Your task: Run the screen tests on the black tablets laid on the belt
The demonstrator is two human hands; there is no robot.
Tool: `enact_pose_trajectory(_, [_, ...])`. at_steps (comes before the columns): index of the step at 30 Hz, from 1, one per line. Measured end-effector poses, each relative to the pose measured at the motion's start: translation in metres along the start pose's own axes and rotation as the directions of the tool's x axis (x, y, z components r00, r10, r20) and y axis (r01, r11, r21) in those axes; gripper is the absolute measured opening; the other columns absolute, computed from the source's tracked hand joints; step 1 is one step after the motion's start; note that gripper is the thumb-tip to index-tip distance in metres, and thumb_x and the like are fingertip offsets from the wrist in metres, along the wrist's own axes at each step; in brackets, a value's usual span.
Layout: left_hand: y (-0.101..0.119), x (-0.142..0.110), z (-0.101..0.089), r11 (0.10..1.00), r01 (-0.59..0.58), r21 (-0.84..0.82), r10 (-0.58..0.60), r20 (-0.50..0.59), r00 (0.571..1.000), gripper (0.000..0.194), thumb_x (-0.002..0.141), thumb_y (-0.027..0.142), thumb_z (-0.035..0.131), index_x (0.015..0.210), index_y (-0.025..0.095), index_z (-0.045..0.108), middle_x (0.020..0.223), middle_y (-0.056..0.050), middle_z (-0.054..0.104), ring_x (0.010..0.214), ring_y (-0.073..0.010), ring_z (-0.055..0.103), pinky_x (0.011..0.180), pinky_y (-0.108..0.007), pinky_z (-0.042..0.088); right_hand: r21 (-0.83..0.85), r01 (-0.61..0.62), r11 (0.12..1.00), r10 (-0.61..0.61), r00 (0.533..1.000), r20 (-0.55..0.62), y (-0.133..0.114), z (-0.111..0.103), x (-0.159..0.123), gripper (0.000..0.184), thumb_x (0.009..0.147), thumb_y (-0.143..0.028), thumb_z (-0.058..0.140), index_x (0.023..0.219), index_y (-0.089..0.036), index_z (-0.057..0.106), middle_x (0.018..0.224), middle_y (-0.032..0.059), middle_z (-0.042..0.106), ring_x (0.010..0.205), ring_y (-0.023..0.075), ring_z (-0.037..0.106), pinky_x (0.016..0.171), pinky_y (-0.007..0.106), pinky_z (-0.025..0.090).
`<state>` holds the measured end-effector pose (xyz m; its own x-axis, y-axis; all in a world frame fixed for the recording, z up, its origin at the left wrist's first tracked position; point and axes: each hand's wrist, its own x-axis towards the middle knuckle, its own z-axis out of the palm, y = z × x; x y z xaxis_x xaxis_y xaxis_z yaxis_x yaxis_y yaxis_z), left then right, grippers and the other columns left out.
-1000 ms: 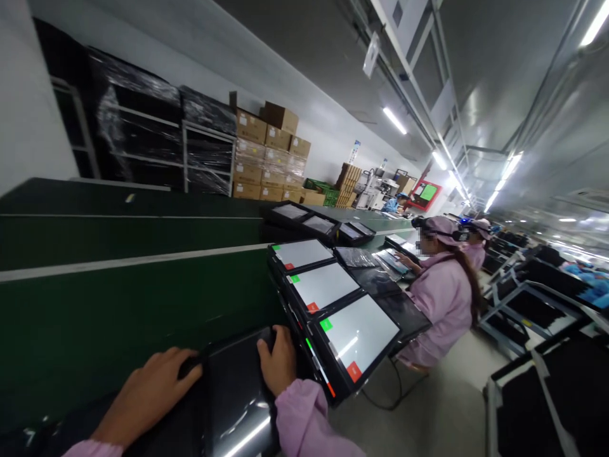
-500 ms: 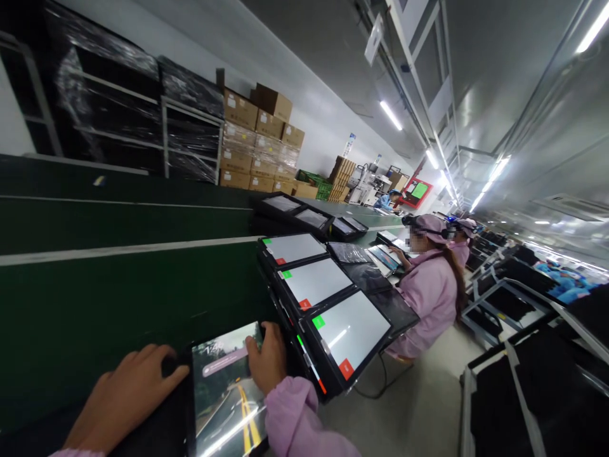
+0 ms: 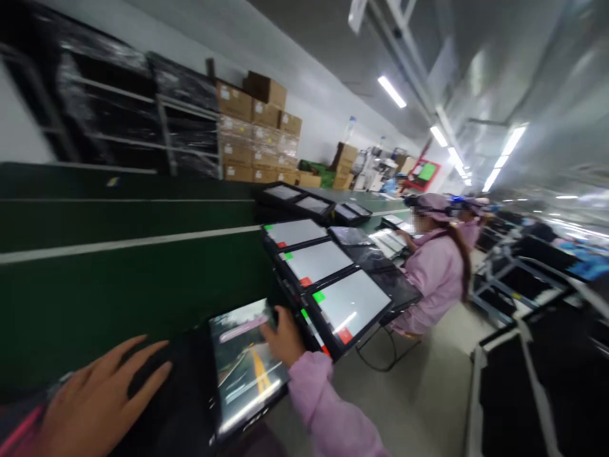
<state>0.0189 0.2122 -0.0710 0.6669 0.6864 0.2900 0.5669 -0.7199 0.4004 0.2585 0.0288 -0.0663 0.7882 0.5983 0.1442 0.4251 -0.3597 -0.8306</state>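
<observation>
A tablet showing a road picture lies at the near edge of the green work surface. My right hand grips its far right edge, thumb over the screen and the other fingers hidden behind the edge. To the left of the tablet, my left hand hangs over a dark area with its fingers spread and nothing in it. Just beyond my right hand, three tablets with pale screens and green and red corner squares lie in a row, the nearest tablet raised on a dark stack.
Black trays with more screens sit farther along the green bench. A co-worker in pink sits on the right, hands at another tablet. Dark racks stand at the right, cartons along the wall.
My left hand has come away from the tablet's left edge, moving left with its fingers spreading. My right hand still holds the tablet, which now appears farther right and higher. The view has shifted slightly.
</observation>
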Motion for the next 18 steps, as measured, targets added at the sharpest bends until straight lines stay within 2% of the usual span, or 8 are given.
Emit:
enact_pose_trajectory(2, [0.002, -0.060, -0.024, 0.996, 0.017, 0.087, -0.015, -0.017, 1.000, 0.047, 0.098, 0.050, 0.038, 0.123, 0.038, 0.076, 0.149, 0.001, 0.062, 0.145, -0.0360, 0.048, 0.120, -0.060, 0.036, 0.047, -0.039, 0.998, 0.035, 0.996, 0.077, 0.008, -0.017, -0.033, 0.055, 0.087, -0.033, 0.064, 0.139, -0.016, 0.057, 0.142, 0.0154, 0.061, 0.133, 0.0297, 0.058, 0.115, 0.046, 0.045])
enact_pose_trajectory(3, [0.008, -0.089, -0.036, 0.990, 0.007, 0.139, -0.007, -0.005, 1.000, 0.046, 0.098, 0.050, 0.043, 0.129, 0.037, 0.074, 0.157, -0.003, 0.055, 0.147, -0.0386, 0.046, 0.122, -0.063, 0.033, 0.070, -0.062, 0.996, 0.053, 0.991, 0.124, 0.015, -0.026, -0.047, 0.058, 0.091, -0.041, 0.057, 0.144, -0.016, 0.053, 0.151, 0.0168, 0.054, 0.137, 0.0312, 0.054, 0.117, 0.049, 0.041])
enact_pose_trajectory(5, [0.026, -0.138, -0.053, 0.972, 0.031, 0.235, -0.031, -0.003, 1.000, 0.040, 0.100, 0.044, 0.050, 0.133, 0.042, 0.072, 0.163, -0.004, 0.047, 0.147, -0.0419, 0.046, 0.119, -0.070, 0.033, 0.094, -0.124, 0.988, 0.101, 0.969, 0.225, 0.034, -0.043, -0.063, 0.077, 0.089, -0.059, 0.057, 0.151, -0.015, 0.044, 0.158, 0.0208, 0.044, 0.143, 0.0377, 0.046, 0.120, 0.058, 0.036])
enact_pose_trajectory(7, [0.045, -0.169, -0.059, 0.955, 0.051, 0.293, -0.067, 0.045, 0.997, 0.042, 0.101, 0.043, 0.054, 0.142, 0.047, 0.063, 0.169, -0.004, 0.039, 0.152, -0.0432, 0.039, 0.117, -0.071, 0.036, 0.090, -0.213, 0.973, 0.185, 0.951, 0.247, 0.054, -0.054, -0.066, 0.095, 0.080, -0.073, 0.066, 0.154, -0.018, 0.041, 0.159, 0.0176, 0.043, 0.146, 0.0387, 0.043, 0.122, 0.056, 0.033])
enact_pose_trajectory(9, [0.056, -0.185, -0.059, 0.947, 0.080, 0.310, -0.113, 0.092, 0.989, 0.046, 0.103, 0.045, 0.055, 0.148, 0.049, 0.055, 0.171, -0.004, 0.033, 0.153, -0.0436, 0.037, 0.116, -0.074, 0.037, 0.065, -0.240, 0.969, 0.207, 0.923, 0.325, 0.067, -0.058, -0.063, 0.107, 0.073, -0.077, 0.072, 0.157, -0.020, 0.038, 0.163, 0.0156, 0.038, 0.149, 0.0394, 0.038, 0.124, 0.056, 0.030])
enact_pose_trajectory(11, [0.061, -0.189, -0.056, 0.946, 0.125, 0.299, -0.162, 0.101, 0.982, 0.046, 0.104, 0.046, 0.053, 0.150, 0.048, 0.053, 0.172, -0.005, 0.032, 0.153, -0.0446, 0.035, 0.116, -0.077, 0.035, 0.038, -0.243, 0.969, 0.212, 0.904, 0.370, 0.071, -0.059, -0.060, 0.116, 0.067, -0.079, 0.075, 0.159, -0.020, 0.036, 0.166, 0.0158, 0.034, 0.150, 0.0404, 0.036, 0.124, 0.055, 0.032])
enact_pose_trajectory(13, [0.060, -0.180, -0.051, 0.947, 0.171, 0.272, -0.199, 0.080, 0.977, 0.045, 0.105, 0.046, 0.052, 0.149, 0.047, 0.055, 0.172, -0.006, 0.032, 0.155, -0.0465, 0.031, 0.117, -0.078, 0.031, 0.014, -0.223, 0.975, 0.203, 0.909, 0.365, 0.069, -0.056, -0.051, 0.121, 0.064, -0.081, 0.075, 0.160, -0.019, 0.036, 0.166, 0.0174, 0.034, 0.150, 0.0419, 0.037, 0.122, 0.055, 0.034])
enact_pose_trajectory(18, [0.043, -0.111, -0.039, 0.958, 0.218, 0.188, -0.231, 0.047, 0.972, 0.044, 0.105, 0.050, 0.050, 0.148, 0.043, 0.058, 0.170, -0.008, 0.035, 0.153, -0.0484, 0.033, 0.118, -0.082, 0.023, -0.021, -0.124, 0.992, 0.125, 0.949, 0.288, 0.055, -0.023, 0.006, 0.126, 0.062, -0.085, 0.072, 0.160, -0.014, 0.038, 0.158, 0.0244, 0.044, 0.144, 0.0453, 0.044, 0.119, 0.057, 0.037])
